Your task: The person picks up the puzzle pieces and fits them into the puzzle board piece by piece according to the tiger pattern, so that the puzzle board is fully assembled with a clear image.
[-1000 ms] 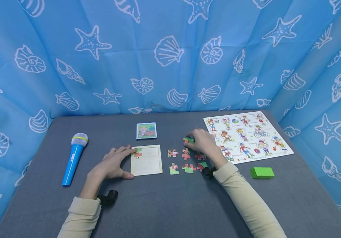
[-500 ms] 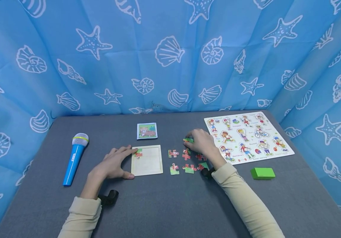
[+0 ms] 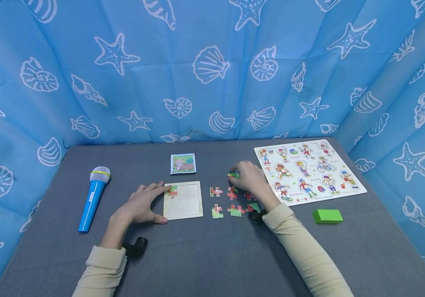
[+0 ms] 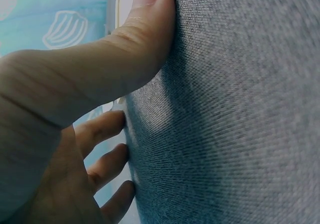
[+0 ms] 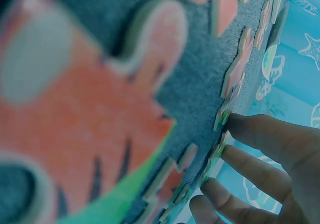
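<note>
White, blurrily lettered board [image 3: 294, 170] — left fingers [image 3: 156, 192] outspread, right fingers [image 5: 257, 173] round green puzzle piece [image 3: 233, 175]

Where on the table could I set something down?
Free: between microphone and left hand; in front of tray and pieces, between the sleeves; behind the pieces, between picture card and sports board. Crowded: around the right hand, among pieces; only a narrow gap separates them from the tray.

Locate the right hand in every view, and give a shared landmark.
Head: the right hand is right of centre, at a green puzzle piece.
Left wrist: not in it.
Right wrist: lower right, fingers pointing left.
Landmark: the blue shell-print curtain, in all three views.
</note>
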Demonstrator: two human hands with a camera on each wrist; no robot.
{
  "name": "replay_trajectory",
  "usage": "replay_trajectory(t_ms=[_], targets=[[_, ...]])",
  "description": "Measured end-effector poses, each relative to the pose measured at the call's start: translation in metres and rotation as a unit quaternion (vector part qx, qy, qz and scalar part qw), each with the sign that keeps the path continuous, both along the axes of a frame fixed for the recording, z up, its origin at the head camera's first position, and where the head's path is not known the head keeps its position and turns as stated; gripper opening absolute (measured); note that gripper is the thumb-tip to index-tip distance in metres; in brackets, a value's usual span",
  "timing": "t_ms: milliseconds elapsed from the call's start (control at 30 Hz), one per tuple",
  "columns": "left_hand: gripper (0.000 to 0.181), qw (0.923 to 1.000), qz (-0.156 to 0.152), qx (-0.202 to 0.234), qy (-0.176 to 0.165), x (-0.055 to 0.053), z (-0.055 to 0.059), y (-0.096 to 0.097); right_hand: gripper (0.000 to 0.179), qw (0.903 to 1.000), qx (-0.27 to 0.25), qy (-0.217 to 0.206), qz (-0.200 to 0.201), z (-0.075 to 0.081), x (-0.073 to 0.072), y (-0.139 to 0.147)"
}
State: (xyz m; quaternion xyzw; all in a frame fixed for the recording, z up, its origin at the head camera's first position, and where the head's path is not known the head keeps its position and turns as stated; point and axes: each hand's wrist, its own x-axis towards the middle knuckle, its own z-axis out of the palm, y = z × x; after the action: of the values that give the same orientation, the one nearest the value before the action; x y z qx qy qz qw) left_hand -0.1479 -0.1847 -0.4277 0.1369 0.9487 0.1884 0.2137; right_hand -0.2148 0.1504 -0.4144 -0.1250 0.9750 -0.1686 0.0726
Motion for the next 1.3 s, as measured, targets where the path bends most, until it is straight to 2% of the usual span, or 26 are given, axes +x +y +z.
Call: replay_trajectory(t_ms=[367,667,1067,1300], targets=[[0.098,1.0000,-0.001,0.000,0.002,0.001,0.000,0.000,0.031,0.9995,-0.031,-0.007,0.003,0.000,0.000,-0.002],[0.098,1.0000,0.002,0.002,0.000,0.001,0.001,0.000,0.031,0.9991,-0.040,0.005,0.008,0.000,0.000,-0.010],[0.098,1.0000,0.003,-0.001,-0.001,0.001,0.001,0.000,0.028,0.9975,-0.053,0.027,0.037,0.009,0.009,-0.038],[0.098,1.0000,0.002,-0.003,0.001,0.001,0.000,0.001,0.028,0.9971,-0.048,0.027,0.052,0.011,0.013,-0.061]])
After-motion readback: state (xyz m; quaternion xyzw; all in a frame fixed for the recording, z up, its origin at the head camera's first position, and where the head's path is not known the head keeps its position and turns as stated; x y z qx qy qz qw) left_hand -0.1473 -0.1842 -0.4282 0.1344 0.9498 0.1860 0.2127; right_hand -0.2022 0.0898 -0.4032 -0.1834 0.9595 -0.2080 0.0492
